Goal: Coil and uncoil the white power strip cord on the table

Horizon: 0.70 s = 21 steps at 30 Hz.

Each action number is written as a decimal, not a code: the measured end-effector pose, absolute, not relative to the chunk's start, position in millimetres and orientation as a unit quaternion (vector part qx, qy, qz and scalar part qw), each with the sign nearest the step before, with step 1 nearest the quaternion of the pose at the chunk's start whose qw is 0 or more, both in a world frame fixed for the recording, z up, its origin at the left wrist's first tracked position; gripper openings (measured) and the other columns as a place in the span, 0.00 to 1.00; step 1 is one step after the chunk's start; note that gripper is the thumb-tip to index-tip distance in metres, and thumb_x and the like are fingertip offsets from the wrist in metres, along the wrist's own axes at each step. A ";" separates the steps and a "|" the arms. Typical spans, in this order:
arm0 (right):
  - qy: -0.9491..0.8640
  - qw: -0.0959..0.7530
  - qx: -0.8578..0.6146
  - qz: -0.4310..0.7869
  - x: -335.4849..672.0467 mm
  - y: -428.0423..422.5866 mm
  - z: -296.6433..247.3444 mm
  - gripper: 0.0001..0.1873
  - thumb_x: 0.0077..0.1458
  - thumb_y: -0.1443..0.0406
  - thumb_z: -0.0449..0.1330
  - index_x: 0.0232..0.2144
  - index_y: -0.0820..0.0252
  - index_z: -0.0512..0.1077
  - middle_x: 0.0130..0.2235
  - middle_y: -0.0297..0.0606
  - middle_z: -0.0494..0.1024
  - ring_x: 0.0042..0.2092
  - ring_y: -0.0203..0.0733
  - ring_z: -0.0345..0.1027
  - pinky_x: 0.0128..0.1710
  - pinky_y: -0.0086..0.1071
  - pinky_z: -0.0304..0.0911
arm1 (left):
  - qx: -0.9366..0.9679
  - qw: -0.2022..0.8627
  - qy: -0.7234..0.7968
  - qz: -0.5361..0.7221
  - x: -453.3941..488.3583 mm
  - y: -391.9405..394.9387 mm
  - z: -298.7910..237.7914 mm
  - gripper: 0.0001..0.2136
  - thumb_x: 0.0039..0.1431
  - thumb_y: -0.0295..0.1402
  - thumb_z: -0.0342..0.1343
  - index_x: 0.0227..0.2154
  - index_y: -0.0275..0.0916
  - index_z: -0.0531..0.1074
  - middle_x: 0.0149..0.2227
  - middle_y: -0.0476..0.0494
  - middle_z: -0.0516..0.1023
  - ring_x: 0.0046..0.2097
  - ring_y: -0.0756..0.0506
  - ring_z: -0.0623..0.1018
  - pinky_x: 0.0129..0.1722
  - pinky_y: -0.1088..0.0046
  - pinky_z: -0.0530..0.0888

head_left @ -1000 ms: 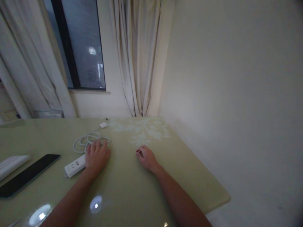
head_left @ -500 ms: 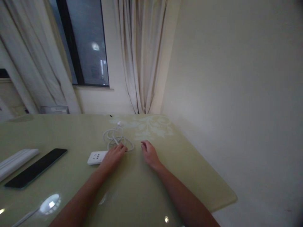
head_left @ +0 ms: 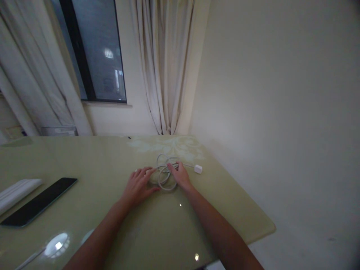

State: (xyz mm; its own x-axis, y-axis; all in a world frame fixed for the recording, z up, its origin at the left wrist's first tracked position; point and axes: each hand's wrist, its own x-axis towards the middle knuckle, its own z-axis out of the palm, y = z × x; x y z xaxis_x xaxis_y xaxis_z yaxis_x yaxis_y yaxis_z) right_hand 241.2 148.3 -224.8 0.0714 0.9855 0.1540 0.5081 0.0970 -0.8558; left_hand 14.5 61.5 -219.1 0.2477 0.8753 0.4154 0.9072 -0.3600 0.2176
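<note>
Green desk (head_left: 84, 157): white cable coil (head_left: 166, 174) between my hands, plug (head_left: 198, 168) trailing right; left hand (head_left: 139, 184) flat, fingers spread, touching it; right hand (head_left: 180, 175) on it, grip unclear.

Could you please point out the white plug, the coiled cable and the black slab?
white plug (head_left: 198, 168): head view, top face.
coiled cable (head_left: 168, 189): head view, near loop.
black slab (head_left: 39, 200): head view, surface middle.

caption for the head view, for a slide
Bare hands at a green table: right hand on a coiled white cable, left hand flat beside it, plug to the right.
</note>
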 end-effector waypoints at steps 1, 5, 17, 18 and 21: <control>-0.614 0.403 -0.612 0.294 238.5 153.5 -221.9 0.36 0.58 0.41 0.64 0.57 0.61 0.72 0.46 0.49 0.83 0.49 0.53 0.79 0.51 0.43 0.70 | -0.772 0.036 -0.590 -0.235 7.3 61.6 -220.9 0.36 0.58 0.53 0.67 0.67 0.47 0.70 0.69 0.32 0.70 0.67 0.27 0.70 0.65 0.44 0.65; -0.612 0.368 -0.627 0.311 223.1 174.2 -211.1 0.39 0.46 0.47 0.75 0.54 0.62 0.73 0.44 0.49 0.83 0.49 0.57 0.79 0.51 0.45 0.69 | -0.732 -0.010 -0.645 -0.220 -12.4 64.0 -228.6 0.32 0.61 0.54 0.62 0.65 0.46 0.72 0.69 0.32 0.70 0.66 0.28 0.71 0.63 0.44 0.66; -0.556 0.432 -0.523 0.479 203.1 182.9 -172.4 0.13 0.50 0.67 0.65 0.38 0.55 0.66 0.26 0.27 0.75 0.30 0.39 0.75 0.33 0.31 0.73 | -0.679 0.029 -0.612 -0.404 -7.9 68.1 -222.0 0.23 0.58 0.45 0.66 0.53 0.41 0.74 0.56 0.35 0.75 0.58 0.32 0.75 0.61 0.50 0.73; -0.549 0.443 -0.503 0.498 202.9 181.8 -161.6 0.14 0.53 0.66 0.64 0.40 0.55 0.65 0.25 0.26 0.75 0.29 0.38 0.75 0.32 0.31 0.73 | -0.670 0.040 -0.603 -0.432 -8.0 70.7 -216.2 0.23 0.59 0.45 0.66 0.53 0.41 0.74 0.57 0.34 0.74 0.59 0.32 0.74 0.62 0.50 0.72; -0.534 0.483 -0.435 0.540 205.8 175.3 -127.8 0.17 0.57 0.63 0.61 0.47 0.52 0.62 0.26 0.25 0.78 0.27 0.38 0.77 0.30 0.31 0.75 | -0.656 0.054 -0.573 -0.488 -9.7 83.0 -184.4 0.26 0.60 0.44 0.64 0.58 0.40 0.70 0.58 0.32 0.71 0.60 0.32 0.74 0.64 0.49 0.71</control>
State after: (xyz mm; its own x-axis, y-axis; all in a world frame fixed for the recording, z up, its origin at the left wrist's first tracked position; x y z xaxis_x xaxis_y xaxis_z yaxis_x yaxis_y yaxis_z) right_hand 205.8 175.3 -127.8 -0.1538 0.9870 0.0464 -0.0576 0.0379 -0.9976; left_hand -9.7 83.0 -184.4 -0.1339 0.6992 0.7022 0.8051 -0.3364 0.4885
